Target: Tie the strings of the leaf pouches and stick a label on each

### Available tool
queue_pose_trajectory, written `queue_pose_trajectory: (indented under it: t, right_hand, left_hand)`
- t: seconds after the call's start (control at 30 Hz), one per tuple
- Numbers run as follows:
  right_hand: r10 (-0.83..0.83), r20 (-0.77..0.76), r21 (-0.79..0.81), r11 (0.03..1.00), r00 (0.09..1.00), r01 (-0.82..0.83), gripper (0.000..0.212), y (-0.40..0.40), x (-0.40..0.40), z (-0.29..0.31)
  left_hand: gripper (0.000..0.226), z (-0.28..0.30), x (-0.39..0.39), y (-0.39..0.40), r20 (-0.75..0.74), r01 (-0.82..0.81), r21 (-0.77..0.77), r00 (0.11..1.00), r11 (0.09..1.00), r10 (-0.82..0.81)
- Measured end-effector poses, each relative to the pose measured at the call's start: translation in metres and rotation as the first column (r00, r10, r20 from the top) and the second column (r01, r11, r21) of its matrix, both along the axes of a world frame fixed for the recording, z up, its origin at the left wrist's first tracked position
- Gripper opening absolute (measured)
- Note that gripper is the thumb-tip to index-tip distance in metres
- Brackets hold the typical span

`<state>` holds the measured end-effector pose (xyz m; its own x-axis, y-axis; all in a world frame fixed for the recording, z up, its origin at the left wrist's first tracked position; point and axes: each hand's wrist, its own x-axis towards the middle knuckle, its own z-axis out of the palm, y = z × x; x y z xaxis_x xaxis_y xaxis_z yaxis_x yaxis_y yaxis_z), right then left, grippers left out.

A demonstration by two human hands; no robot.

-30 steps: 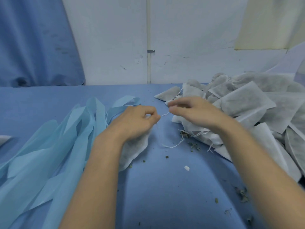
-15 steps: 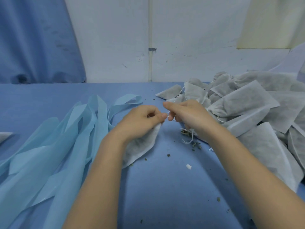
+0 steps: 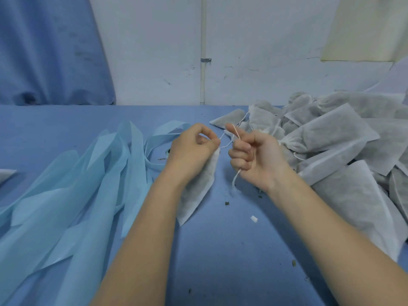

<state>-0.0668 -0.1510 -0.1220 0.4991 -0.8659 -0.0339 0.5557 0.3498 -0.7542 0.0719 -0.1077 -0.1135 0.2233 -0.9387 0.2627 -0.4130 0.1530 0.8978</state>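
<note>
The left hand grips a pouch at its neck, just left of the pouch pile; the right hand holds its string looped over the forefinger.

There is only one view, from a camera on the person's head, looking forward and down over the blue table. It is close to the near edge. The far side ends at a white wall.
</note>
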Motion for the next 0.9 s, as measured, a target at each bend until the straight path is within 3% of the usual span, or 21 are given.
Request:
queue_pose_trajectory:
  t: [0.17,0.3,0.4,0.53,0.67,0.77,0.9]
  right_hand:
    - [0.044,-0.251,-0.185,0.978,0.967,-0.092,0.052,0.0,0.005,-0.005]
    - [-0.061,-0.543,-0.361,0.917,0.838,-0.167,0.058,0.004,0.008,-0.001]
    - [-0.17,-0.657,-0.447,0.872,0.735,-0.198,0.062,0.005,0.009,0.003]
    - [-0.293,-0.71,-0.535,0.816,0.641,-0.22,0.062,0.007,0.009,0.006]
    - [-0.471,-0.68,-0.648,0.744,0.562,-0.161,0.03,0.01,0.009,0.006]
    - [-0.526,-0.634,-0.671,0.738,0.567,-0.066,0.021,0.007,0.006,0.001]
    - [-0.442,-0.619,-0.595,0.804,0.65,-0.02,0.011,0.002,0.0,-0.002]
  left_hand:
    - [0.017,0.001,0.002,0.0,0.02,-0.042,-0.045,0.999,0.998,0.043]
    - [0.016,0.0,0.003,0.0,0.047,-0.027,-0.046,0.998,0.999,0.029]
    - [0.015,-0.002,0.003,-0.001,0.071,-0.043,-0.046,0.996,0.998,0.046]
    - [0.016,-0.002,0.002,-0.002,0.063,-0.084,-0.043,0.994,0.995,0.087]
    - [0.024,0.001,0.004,0.001,-0.073,-0.094,-0.035,0.993,0.995,0.091]
    - [0.026,0.005,0.006,0.003,-0.214,-0.047,-0.021,0.976,0.999,0.041]
    - [0.023,0.008,0.008,0.007,-0.296,0.068,-0.035,0.952,0.997,-0.075]
